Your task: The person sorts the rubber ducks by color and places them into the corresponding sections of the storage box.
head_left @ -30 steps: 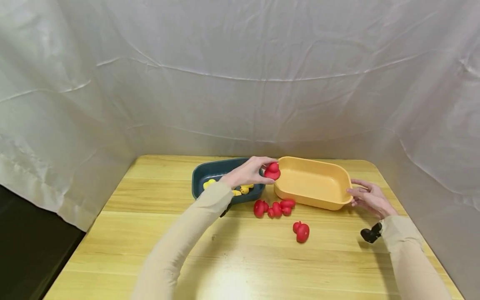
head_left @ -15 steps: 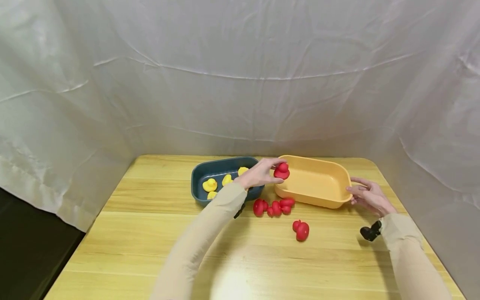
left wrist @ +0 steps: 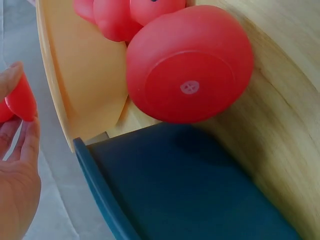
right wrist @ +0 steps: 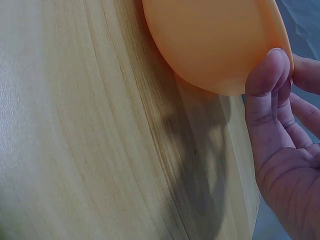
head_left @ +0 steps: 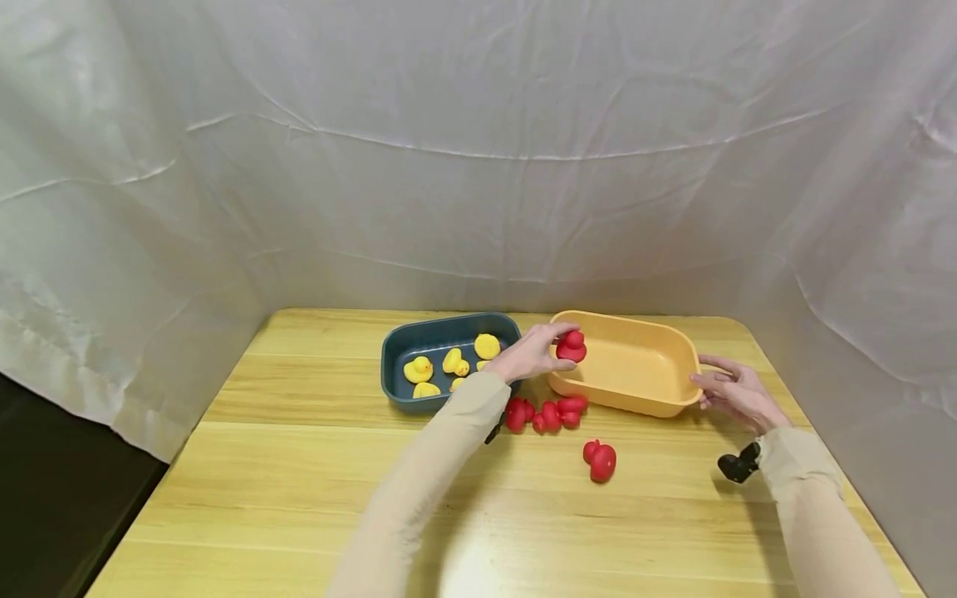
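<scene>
My left hand [head_left: 529, 352] pinches a red rubber duck [head_left: 571, 347] between thumb and fingers, over the left end of the yellow-orange bin [head_left: 624, 400]. In the left wrist view, that duck [left wrist: 21, 100] shows at the left edge, partly hidden by the fingers. My right hand [head_left: 736, 392] grips the bin's right end; the right wrist view shows the thumb [right wrist: 267, 75] against the wall of the bin [right wrist: 215, 40], with fingers behind it. Several red ducks [head_left: 552, 417] lie in front of the bins, and another red duck [head_left: 601, 461] sits nearer.
A dark blue bin [head_left: 392, 397] to the left holds several yellow ducks [head_left: 419, 369]. Both bins stand near the back of the wooden table [head_left: 299, 465]. A pale grey curtain [head_left: 478, 166] hangs behind and at the sides.
My left hand has moved right with the red duck, from beside the gap between the bins to over the orange bin, uncovering more yellow ducks. My right hand stays on the bin.
</scene>
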A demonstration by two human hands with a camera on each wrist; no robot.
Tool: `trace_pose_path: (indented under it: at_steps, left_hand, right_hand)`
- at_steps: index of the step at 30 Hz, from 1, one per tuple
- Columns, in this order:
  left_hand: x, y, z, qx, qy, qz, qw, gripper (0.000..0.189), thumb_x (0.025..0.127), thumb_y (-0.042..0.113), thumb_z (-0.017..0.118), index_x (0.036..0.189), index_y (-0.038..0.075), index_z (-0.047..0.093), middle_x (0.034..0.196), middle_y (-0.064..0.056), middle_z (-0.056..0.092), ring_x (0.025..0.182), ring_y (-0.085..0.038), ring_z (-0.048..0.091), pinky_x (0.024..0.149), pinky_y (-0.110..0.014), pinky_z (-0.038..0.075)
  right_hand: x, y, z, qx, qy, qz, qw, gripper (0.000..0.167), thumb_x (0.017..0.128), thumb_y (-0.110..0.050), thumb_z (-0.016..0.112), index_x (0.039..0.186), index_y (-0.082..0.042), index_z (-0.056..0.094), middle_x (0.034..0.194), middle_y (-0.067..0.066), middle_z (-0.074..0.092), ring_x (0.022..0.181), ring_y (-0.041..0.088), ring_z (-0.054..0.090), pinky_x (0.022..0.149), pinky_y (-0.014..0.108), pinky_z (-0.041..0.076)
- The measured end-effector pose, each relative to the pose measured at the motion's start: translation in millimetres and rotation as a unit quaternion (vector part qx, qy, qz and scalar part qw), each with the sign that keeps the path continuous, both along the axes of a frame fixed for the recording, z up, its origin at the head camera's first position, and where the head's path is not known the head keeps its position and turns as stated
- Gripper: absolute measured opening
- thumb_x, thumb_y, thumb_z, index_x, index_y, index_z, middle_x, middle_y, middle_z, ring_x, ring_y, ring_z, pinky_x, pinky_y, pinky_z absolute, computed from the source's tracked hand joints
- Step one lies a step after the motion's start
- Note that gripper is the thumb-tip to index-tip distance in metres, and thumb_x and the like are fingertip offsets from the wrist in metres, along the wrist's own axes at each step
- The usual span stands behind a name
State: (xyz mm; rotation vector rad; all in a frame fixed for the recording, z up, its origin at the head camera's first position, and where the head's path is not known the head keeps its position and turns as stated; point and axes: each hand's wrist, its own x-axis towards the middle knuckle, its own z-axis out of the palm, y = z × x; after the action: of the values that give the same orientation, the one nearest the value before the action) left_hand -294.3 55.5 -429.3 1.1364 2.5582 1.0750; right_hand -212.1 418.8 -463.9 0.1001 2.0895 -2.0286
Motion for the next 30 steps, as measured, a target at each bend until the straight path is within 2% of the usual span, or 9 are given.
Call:
trace_pose_path:
  at_steps: [10,15,19,22,30]
  left_hand:
    - [-1.3,3.4,-4.4,0.001,-0.016,0.003,0.9999,0.065,0.089,0.011,0.077,0.147,0.002,0.048,0.132,-0.016,0.064,0.118,-0.027,0.061,0.109,-0.041,0.052]
    - [-0.9,1.7,-3.3,-0.007,-0.016,0.003,0.9998,0.066,0.09,0.016,0.076,0.148,0.003,0.047,0.139,-0.013,0.063,0.129,-0.027,0.058,0.114,-0.036,0.047]
    - [-0.5,-2.8,-2.6,0.003,-0.024,-0.005,0.9997,0.068,0.091,0.017,0.076,0.15,0.003,0.045,0.142,-0.014,0.061,0.134,-0.031,0.056,0.117,-0.036,0.044]
    - [0.5,-7.7,-2.4,0.01,-0.026,-0.007,0.9996,0.068,0.09,0.016,0.076,0.15,0.004,0.045,0.141,-0.016,0.061,0.135,-0.031,0.055,0.118,-0.039,0.044]
    - [6.7,-19.6,-4.2,0.012,-0.021,-0.005,0.9997,0.067,0.091,0.019,0.076,0.149,0.007,0.047,0.137,-0.012,0.064,0.131,-0.027,0.057,0.117,-0.037,0.044]
  right_hand:
    - [-1.2,1,-0.9,0.001,0.004,0.001,1.0,0.063,0.099,-0.006,0.062,0.149,0.005,0.027,0.088,-0.002,0.074,0.065,0.01,0.066,0.061,0.023,0.06]
    - [-1.9,0,-0.7,-0.001,0.001,0.001,1.0,0.061,0.099,-0.006,0.062,0.148,0.004,0.028,0.088,-0.002,0.074,0.066,0.01,0.066,0.061,0.023,0.06]
    - [-2.2,-1,-0.7,-0.002,-0.002,0.001,1.0,0.06,0.099,-0.007,0.063,0.148,0.002,0.029,0.088,-0.003,0.073,0.066,0.01,0.066,0.061,0.023,0.06]
    - [-2.1,-1,-0.7,0.0,0.0,0.003,1.0,0.063,0.099,-0.007,0.062,0.15,0.004,0.026,0.088,-0.003,0.074,0.066,0.01,0.066,0.061,0.023,0.059]
    - [-1.1,0,-0.2,0.013,0.005,0.009,0.9999,0.076,0.1,-0.007,0.061,0.155,0.01,0.012,0.09,-0.004,0.074,0.066,0.009,0.065,0.061,0.023,0.059]
